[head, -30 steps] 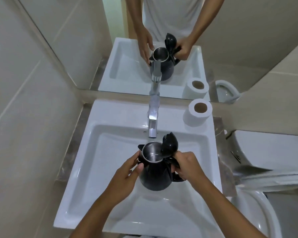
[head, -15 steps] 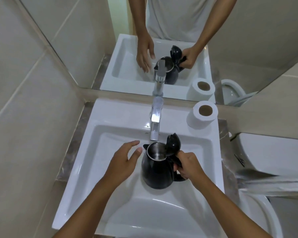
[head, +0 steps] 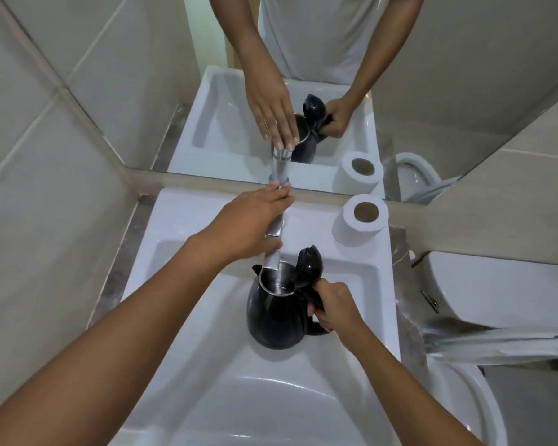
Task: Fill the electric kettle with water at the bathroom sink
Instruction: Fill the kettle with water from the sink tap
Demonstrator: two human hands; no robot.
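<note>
Hiding tap [head: 276, 227]: L hand [head: 244, 225].

no readable text, labels or numbers anywhere

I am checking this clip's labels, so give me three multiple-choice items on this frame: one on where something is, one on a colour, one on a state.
1. Where does the toilet paper roll stand?
A. On the sink's back right corner
B. Inside the basin
C. On the toilet tank

2. What colour is the kettle's body?
A. White
B. Black
C. Red

3. How is the kettle's lid?
A. Shut
B. Taken off and lying in the sink
C. Flipped open

Answers:
1. A: the toilet paper roll stands on the rim of the sink, near the mirror and to the right of the faucet.
2. B: the kettle is black outside, with a metal inside.
3. C: the lid stands up behind the open mouth, which sits under the spout, while the right hand grips the handle and the left hand rests on the faucet.
</note>
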